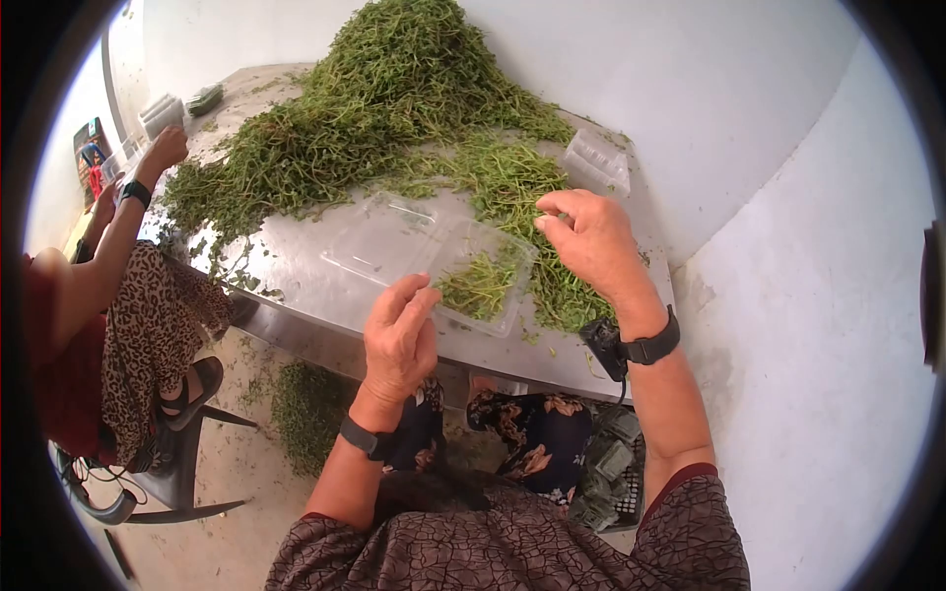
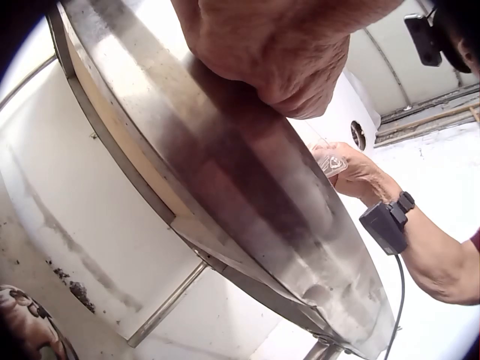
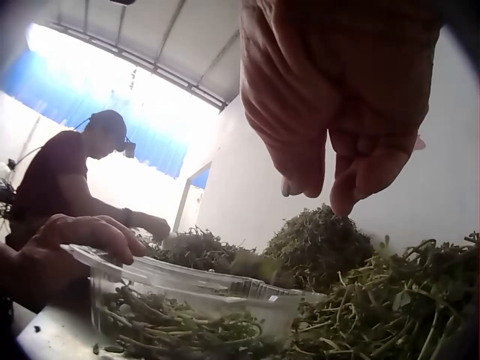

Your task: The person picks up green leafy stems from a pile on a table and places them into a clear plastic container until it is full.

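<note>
A clear plastic container (image 1: 514,313) with an open lid (image 1: 370,236) stands near the table's front edge, some green stems (image 1: 478,286) inside it. My left hand (image 1: 399,335) is at its near left side; in the right wrist view that hand's fingers (image 3: 112,236) rest over the container's rim (image 3: 187,274). Over loose greens (image 1: 562,295), to the right of the container, my right hand (image 1: 596,241) hangs with fingers bent downward and fingertips slightly apart. Nothing shows between them in the right wrist view. The left hand's fingertips are hidden in the left wrist view.
A large heap of greens (image 1: 394,108) covers the table's back. Another clear container (image 1: 596,161) lies at the back right, against the wall side. A person (image 1: 108,286) sits at the left beside stacked containers (image 1: 163,115). Below are a greens pile (image 1: 310,414) and a crate (image 1: 629,492).
</note>
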The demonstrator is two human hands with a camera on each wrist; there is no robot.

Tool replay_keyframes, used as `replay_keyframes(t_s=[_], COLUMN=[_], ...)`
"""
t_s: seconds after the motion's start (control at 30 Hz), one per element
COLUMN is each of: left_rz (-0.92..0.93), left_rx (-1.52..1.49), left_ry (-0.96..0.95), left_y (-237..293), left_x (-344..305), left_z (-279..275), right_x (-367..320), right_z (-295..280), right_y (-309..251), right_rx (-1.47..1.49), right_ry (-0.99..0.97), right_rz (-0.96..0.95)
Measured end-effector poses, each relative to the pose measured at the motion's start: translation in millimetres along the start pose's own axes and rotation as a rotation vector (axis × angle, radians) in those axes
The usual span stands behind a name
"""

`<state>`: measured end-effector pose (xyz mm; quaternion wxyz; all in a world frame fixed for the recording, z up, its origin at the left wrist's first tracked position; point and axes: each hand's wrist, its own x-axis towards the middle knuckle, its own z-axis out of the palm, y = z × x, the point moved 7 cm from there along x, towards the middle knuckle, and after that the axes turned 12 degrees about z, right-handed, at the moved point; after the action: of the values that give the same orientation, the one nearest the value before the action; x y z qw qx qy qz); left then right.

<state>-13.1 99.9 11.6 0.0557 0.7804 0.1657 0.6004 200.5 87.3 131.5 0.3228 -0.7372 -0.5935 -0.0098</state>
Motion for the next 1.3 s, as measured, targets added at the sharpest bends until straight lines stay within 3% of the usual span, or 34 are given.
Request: replay_keyframes(t_s=[0.13, 0.53, 0.6, 0.7, 0.8, 1.03, 1.23, 1.3], left_rz=[0.001, 0.014, 0.006, -0.008, -0.001, 0.036, 0.025, 0.037], left_rx=[-0.001, 0.006, 0.003, 0.001, 0.019, 0.041, 0.028, 0.027], left_ry=[-0.001, 0.007, 0.003, -0.005, -0.017, -0.004, -0.003, 0.004], left_y=[1.0, 3.0, 3.4, 2.3, 1.0, 2.8, 3.2, 4.2], left_x=[0.8, 1.0, 1.2, 0.5, -0.8, 0.0, 1.8, 1.9], left_z=[-1.4, -1.4, -1.4, -0.9, -0.1, -1.0, -1.5, -1.9], right_x=[0.8, 3.5, 5.0, 6.5, 4.4, 6.0, 2.5, 0.5], right_z=[0.8, -37.4, -32.2, -21.4, -20.5, -22.3, -36.3, -47.2], right_y=[19.0, 92.3, 104.1, 115.9, 119.5, 123.2, 115.3, 111.8], right_rx=[0.042, -0.343, -0.434, -0.482, -0.424, -0.448, -0.347, -0.247], right_ry=[0.022, 0.203, 0.115, 0.033, 0.169, 0.276, 0.3, 0.308], right_rz=[0.011, 0.141, 0.259, 0.284, 0.129, 0.051, 0.155, 0.289])
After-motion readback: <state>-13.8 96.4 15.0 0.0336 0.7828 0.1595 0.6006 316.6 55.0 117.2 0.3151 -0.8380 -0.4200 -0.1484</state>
